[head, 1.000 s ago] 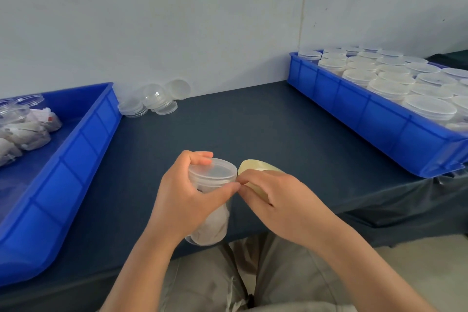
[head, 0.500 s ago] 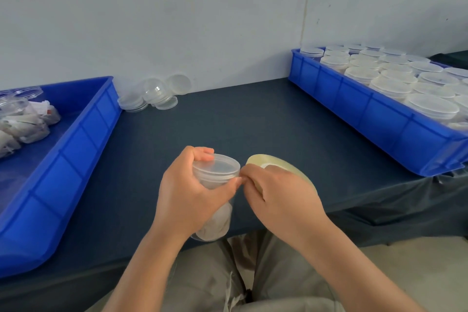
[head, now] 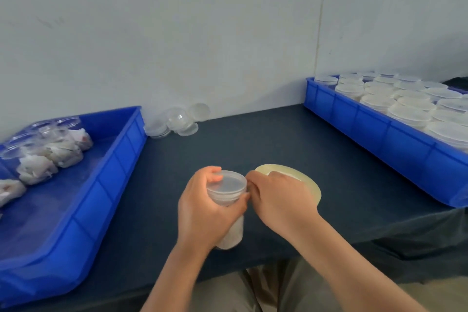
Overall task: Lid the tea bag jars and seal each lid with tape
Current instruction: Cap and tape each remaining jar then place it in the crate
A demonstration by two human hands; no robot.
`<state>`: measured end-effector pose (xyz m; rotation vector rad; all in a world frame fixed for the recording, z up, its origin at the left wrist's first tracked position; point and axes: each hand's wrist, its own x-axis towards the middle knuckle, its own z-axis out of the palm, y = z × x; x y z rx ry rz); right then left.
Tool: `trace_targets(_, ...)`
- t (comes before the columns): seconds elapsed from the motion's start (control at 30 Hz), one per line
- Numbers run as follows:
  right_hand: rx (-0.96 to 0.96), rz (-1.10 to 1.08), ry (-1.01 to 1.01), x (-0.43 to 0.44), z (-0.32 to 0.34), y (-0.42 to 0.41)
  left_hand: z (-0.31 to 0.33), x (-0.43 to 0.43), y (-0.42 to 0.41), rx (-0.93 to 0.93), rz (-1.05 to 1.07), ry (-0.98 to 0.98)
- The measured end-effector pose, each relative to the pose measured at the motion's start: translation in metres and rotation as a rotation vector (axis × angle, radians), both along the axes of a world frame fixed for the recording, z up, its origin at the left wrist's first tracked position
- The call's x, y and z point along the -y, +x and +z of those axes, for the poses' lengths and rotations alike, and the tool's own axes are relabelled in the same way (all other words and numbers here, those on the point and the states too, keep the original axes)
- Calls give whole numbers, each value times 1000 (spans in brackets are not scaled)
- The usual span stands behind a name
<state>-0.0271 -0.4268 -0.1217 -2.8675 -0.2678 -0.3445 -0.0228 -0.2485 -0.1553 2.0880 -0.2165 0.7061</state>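
Fingers (head: 213,173) of the left hand (head: 202,210) wrap round the jar (head: 233,232), forefinger over the lid (head: 228,182) and thumb across the near side. They hold it roughly upright at the near edge of the table (head: 278,139), between the left tray (head: 114,180) and the right tray (head: 379,139). The right hand (head: 281,200) curls over the tape roll (head: 312,186), fingertips pinched at the lid's right edge; any tape end there is too fine to see. The jar looks light, thin-walled and slick, so I'd grip the stiffer band under the rim rather than squeeze the middle.
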Motion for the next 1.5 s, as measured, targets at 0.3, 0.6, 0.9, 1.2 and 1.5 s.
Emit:
trace_targets(0.3, -207, -266, -219, 41, -1, 60, -15, 12, -43, 80, -182, -159)
trace_targets(0.6, -96, -21, -121, 49, -40, 21, 2, 2, -13, -49, -281, -290)
trace_targets(0.9, -150, -12, -142, 50, -66, 12, -2, 5, -9, -15, -350, -325)
trace_targets(1.2, -88, 305, 416, 35, -35, 0, -9, -3, -1, -6, -422, -333)
trace_targets(1.5, -81, 382, 793, 14, -42, -3, -7, -12, 4, -61, -515, -292)
